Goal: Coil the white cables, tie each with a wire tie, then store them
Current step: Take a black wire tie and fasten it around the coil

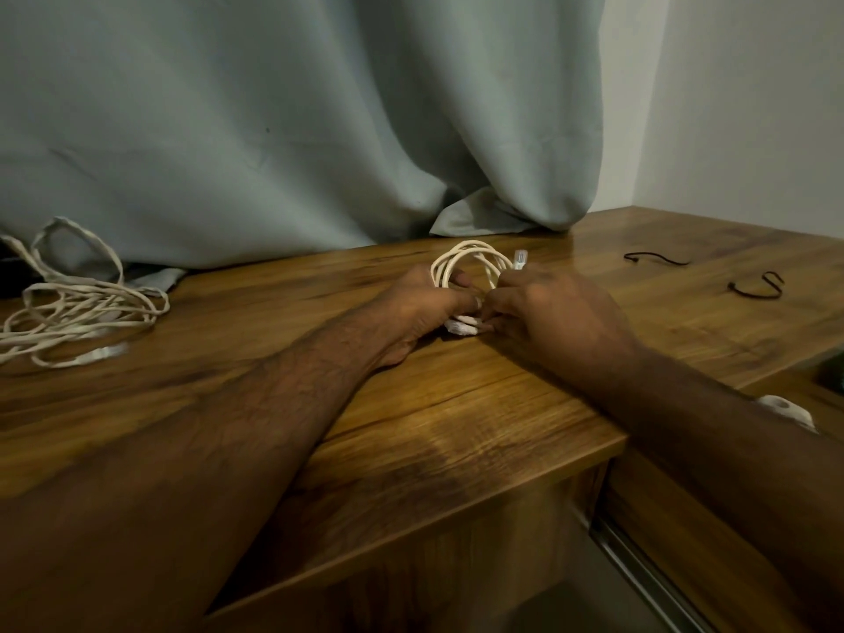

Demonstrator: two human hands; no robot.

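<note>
A coiled white cable (466,258) stands on its edge on the wooden table (456,404), near the middle back. My left hand (420,308) grips the coil's left side. My right hand (548,308) pinches its lower right part, where the fingertips of both hands meet over a white plug end. A clear plug (520,259) sticks up above my right hand. A loose, tangled white cable (77,308) lies at the far left of the table. Two black wire ties (655,258) (760,290) lie on the wood to the right.
A grey curtain (274,130) hangs behind the table and rests on its back edge. A white wall is at the right. The table's front edge drops off below my forearms, beside a lower wooden surface and a metal rail (639,568) at the lower right.
</note>
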